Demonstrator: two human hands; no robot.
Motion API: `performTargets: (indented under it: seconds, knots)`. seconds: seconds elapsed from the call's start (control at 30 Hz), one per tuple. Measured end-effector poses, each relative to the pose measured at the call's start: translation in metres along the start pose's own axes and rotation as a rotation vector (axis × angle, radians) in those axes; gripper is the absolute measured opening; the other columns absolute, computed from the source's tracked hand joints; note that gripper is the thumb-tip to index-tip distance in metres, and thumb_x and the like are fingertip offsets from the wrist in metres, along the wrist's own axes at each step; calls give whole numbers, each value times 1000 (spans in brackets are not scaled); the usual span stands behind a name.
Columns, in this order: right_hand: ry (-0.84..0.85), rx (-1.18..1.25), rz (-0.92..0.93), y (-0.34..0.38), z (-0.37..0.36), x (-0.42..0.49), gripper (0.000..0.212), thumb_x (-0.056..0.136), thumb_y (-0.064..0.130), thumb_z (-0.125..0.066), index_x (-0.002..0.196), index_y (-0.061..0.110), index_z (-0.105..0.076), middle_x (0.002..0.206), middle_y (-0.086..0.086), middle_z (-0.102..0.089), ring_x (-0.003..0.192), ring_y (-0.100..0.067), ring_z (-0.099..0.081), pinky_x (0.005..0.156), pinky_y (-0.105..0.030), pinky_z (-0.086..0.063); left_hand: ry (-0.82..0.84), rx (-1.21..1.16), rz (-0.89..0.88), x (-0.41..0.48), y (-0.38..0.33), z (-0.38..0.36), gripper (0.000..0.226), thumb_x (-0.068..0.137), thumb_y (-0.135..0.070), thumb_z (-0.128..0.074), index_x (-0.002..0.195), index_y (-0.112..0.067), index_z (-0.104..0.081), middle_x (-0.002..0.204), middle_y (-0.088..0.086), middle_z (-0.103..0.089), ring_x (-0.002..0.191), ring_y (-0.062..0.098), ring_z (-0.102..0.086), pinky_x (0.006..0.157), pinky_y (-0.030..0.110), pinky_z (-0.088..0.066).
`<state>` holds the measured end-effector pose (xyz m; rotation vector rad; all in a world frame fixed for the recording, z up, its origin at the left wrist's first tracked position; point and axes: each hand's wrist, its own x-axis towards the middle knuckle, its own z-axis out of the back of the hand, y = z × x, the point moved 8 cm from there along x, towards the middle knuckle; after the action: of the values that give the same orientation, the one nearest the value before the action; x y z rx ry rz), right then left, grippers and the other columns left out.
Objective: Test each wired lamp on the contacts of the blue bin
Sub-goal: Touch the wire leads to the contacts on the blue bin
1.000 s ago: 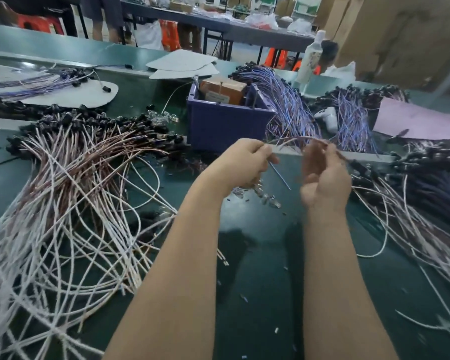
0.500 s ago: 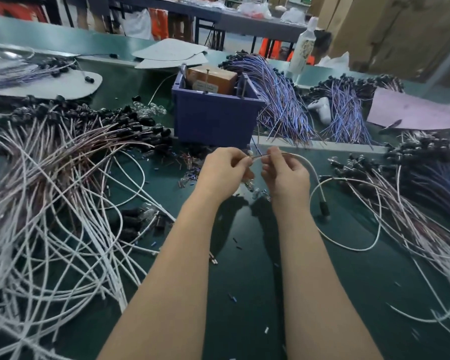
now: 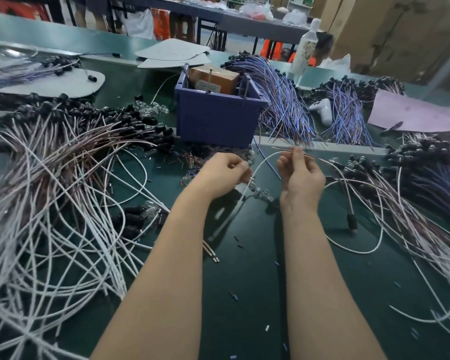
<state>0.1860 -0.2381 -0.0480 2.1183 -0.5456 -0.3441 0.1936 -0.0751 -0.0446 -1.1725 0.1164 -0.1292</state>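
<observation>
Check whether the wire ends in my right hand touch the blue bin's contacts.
Apart. Head view: the right hand pinches the wire ends low beside the blue bin, clear of its contacts.

You face a smooth, faintly glossy green table (image 3: 250, 281), a matt plastic bin (image 3: 218, 120) with metal pins (image 3: 246, 87), clear glassy bulbs (image 3: 265, 195), a cardboard box (image 3: 215, 77).
</observation>
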Motion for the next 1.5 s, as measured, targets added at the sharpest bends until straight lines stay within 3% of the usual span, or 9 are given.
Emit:
performTargets:
  seconds: [0.17, 0.3, 0.47, 0.73, 0.87, 1.03, 1.17, 1.33, 1.5]
  knots:
    - [-39, 59, -55, -2, 5, 1, 20, 95, 14, -56, 76, 13, -58, 53, 8, -63, 50, -1, -58, 53, -15, -50, 94, 144, -59, -5, -5, -7, 22, 96, -29, -52, 87, -19, -70, 85, -6, -72, 88, 10, -63, 82, 25, -45]
    - [40, 86, -143, -12, -2, -3, 15, 95, 17, -56, 81, 14, -60, 63, 6, -66, 63, -6, -62, 61, -18, -53, 66, 128, -83, -5, -12, -10, 31, 97, -24, -49, 70, -22, -62, 69, -8, -65, 60, 1, -53, 65, 25, -41]
    - [108, 129, -226, -18, -12, -6, 21, 99, 15, -49, 82, 8, -60, 63, 0, -69, 64, -11, -66, 60, -21, -56, 12, -97, 28, -3, -6, -15, 20, 98, -16, -34, 84, -16, -47, 70, -1, -67, 48, 5, -46, 58, 27, -38]
    - [130, 193, -551, -30, -14, -20, 23, 93, 5, -47, 73, -1, -55, 62, -10, -62, 50, -13, -57, 44, -15, -50, -369, -267, 19, -2, 2, 26, 32, 102, -24, -40, 72, -16, -51, 58, -4, -48, 41, 4, -39, 41, 16, -32]
    - [186, 318, -595, -29, -22, -24, 18, 94, 3, -48, 78, -3, -56, 71, -15, -65, 62, -19, -64, 52, -22, -57, -360, -374, 15, -2, 2, 24, 33, 103, -24, -39, 73, -16, -50, 58, -3, -46, 41, 5, -35, 44, 19, -30]
    - [157, 338, -610, -31, -21, -24, 19, 94, -4, -44, 79, -6, -56, 68, -17, -63, 52, -21, -65, 51, -23, -57, -302, -527, -23, -4, 0, 21, 30, 100, -23, -48, 74, -11, -58, 51, -6, -43, 37, 2, -31, 41, 16, -27]
    - [235, 122, -617, -34, -24, -31, 17, 93, -5, -49, 81, -8, -60, 69, -12, -65, 50, -13, -64, 45, -15, -51, -344, -694, 3, -6, 5, 27, 26, 98, -21, -51, 78, -10, -61, 53, -6, -44, 35, 0, -32, 38, 13, -28]
    - [414, -317, -410, -34, -39, -36, 13, 95, 0, -50, 84, -1, -57, 56, -3, -67, 46, -5, -60, 49, -12, -51, -460, -623, -17, -7, 6, 35, 17, 97, -18, -52, 86, -12, -64, 63, -6, -53, 47, 0, -46, 48, 15, -36]
    - [579, -369, -293, -30, -53, -44, 12, 95, 3, -51, 89, 4, -61, 57, 0, -64, 46, -6, -55, 50, -14, -49, -277, -544, -134, -7, -12, 20, 15, 94, -12, -56, 83, -15, -65, 68, -4, -61, 50, -3, -56, 44, 12, -42]
